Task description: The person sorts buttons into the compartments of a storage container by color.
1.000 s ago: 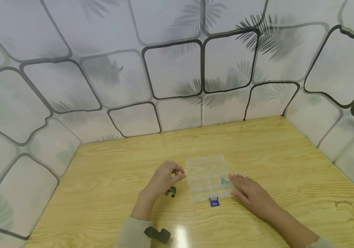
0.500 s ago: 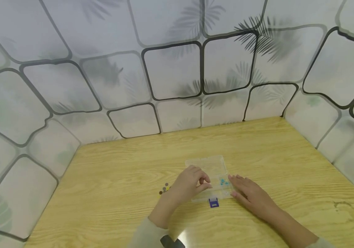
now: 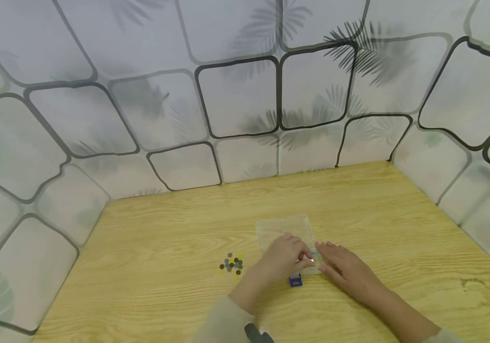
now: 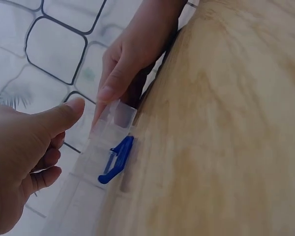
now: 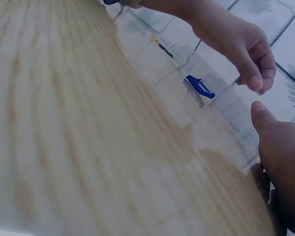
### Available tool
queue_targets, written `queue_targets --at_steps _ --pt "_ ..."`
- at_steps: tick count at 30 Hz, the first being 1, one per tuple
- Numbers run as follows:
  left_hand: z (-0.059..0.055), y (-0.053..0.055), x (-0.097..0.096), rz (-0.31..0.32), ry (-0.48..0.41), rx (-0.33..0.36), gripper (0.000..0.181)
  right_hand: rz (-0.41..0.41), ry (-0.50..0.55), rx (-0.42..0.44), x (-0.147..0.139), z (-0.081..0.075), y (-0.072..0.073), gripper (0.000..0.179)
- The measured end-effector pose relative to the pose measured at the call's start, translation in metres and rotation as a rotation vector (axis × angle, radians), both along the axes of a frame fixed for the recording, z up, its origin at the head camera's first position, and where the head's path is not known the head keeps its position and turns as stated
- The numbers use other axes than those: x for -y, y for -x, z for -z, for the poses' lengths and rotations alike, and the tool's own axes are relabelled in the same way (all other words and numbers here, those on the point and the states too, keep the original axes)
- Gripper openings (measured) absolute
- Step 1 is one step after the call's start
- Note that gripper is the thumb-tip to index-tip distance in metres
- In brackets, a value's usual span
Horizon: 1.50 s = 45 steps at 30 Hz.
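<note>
A clear plastic compartment box point(image 3: 285, 226) lies on the table with its lid folded back; a blue latch point(image 3: 295, 280) hangs at its front. My left hand point(image 3: 284, 257) is over the front right compartments, thumb and forefinger tips close together. Anything between those tips is too small or hidden to make out. Light blue pieces point(image 3: 313, 252) show partly past its fingers. On the box's right side rests my right hand point(image 3: 349, 269), fingers straight, thumb by the front corner. The left wrist view shows that thumb point(image 4: 113, 86) against the box's end.
A loose cluster of small round discs point(image 3: 231, 264), yellow, brown, grey and green, lies on the wooden table point(image 3: 150, 267) left of the box. Pale patterned walls point(image 3: 249, 157) stand behind and at both sides.
My left hand has moved right, from beside the disc cluster to over the box's right compartments, uncovering the discs and covering most of the blue pieces. My right hand has stayed in place.
</note>
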<state>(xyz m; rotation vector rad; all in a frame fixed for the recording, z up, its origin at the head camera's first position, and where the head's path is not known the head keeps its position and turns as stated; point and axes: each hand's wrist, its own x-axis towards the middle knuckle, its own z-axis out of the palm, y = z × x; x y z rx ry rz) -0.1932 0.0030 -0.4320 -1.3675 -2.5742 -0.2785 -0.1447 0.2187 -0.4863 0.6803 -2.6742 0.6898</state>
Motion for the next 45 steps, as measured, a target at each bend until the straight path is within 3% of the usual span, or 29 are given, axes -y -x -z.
queue_targets --at_steps 5,11,18,24,33,45 --pt "0.01 0.0 -0.006 0.035 -0.001 -0.031 0.025 0.014 -0.03 -0.012 -0.001 0.0 -0.002 0.05" --pt "0.015 0.001 -0.005 0.033 -0.021 0.011 0.026 0.014 -0.038 -0.011 0.0 0.0 -0.001 0.05" --pt "0.013 0.003 0.0 0.038 -0.061 0.029 0.025 0.012 -0.025 -0.002 0.001 -0.001 0.001 0.05" --pt "0.01 0.001 0.007 0.025 -0.094 0.084 0.025 0.007 -0.027 -0.025 0.0 -0.002 0.001 0.05" --pt "0.008 0.001 0.034 -0.055 -0.094 0.121 0.023 0.031 -0.035 -0.021 0.002 0.0 0.001 0.05" --pt "0.01 0.001 0.085 -0.085 -0.169 0.171 0.02 0.024 -0.028 -0.004 0.001 0.0 0.0 0.051"
